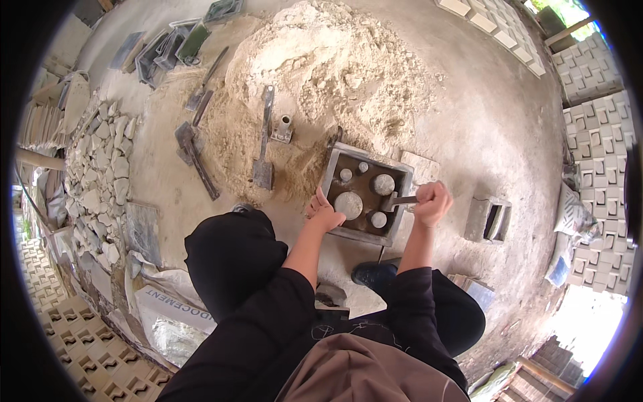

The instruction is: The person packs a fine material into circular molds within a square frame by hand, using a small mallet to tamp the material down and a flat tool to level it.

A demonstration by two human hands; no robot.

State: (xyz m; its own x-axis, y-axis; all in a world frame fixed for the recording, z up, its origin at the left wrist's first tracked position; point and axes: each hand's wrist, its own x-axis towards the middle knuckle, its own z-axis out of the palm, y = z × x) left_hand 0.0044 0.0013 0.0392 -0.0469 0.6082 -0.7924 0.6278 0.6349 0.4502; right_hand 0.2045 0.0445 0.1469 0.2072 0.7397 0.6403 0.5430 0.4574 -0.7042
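A square grey mould (365, 236) sits on the floor in front of me, with brown material and several round, pale-topped cylinders of different sizes inside. My left hand (325, 213) is closed round the mould's left wall near its near corner, thumb toward the inside. In its fist my right hand (433, 202) grips a short-handled tool (406, 199). The tool's small grey head is inside the mould by the right wall, beside the cylinders; whether it is a hammer or a scraper cannot be made out.
A big heap of pale powder (335, 53) lies beyond the mould. To its left are a shovel (263, 171), a hoe-like tool (194, 154) and broken stone pieces (100, 154). At the right stand a hollow block (487, 220) and stacked patterned blocks (596, 141). My boot (375, 276) is near the mould.
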